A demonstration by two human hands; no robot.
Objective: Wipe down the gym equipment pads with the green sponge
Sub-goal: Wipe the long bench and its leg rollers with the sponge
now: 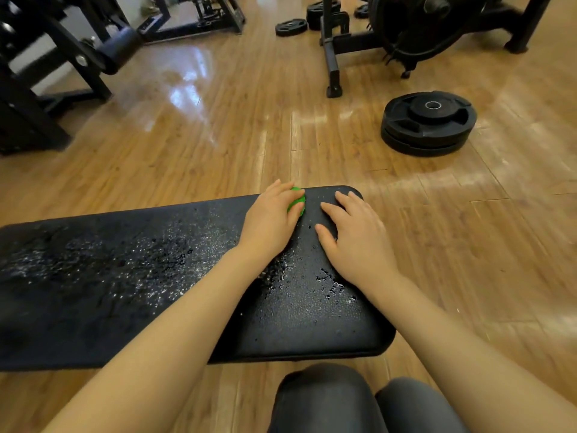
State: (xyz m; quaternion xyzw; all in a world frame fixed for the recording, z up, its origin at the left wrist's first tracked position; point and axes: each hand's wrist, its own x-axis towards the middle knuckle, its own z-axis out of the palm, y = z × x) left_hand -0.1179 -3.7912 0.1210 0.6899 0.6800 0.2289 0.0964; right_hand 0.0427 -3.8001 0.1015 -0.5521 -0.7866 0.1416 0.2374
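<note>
Green sponge (296, 202) under left hand (270, 221) on bench pad (125, 276)

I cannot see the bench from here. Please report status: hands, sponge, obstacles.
Left hand grips green sponge at far edge of bench pad. Right hand flat on pad. Droplets remain. Nothing blocking.

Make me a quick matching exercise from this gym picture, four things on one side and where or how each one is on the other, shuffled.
Things:
1. green sponge
2. right hand
3. bench pad
4. stack of weight plates

States:
A. lying on the wooden floor
B. flat on the pad, holding nothing
C. under the left hand
D. speckled with droplets

Pairs: 1-C, 2-B, 3-D, 4-A
</note>
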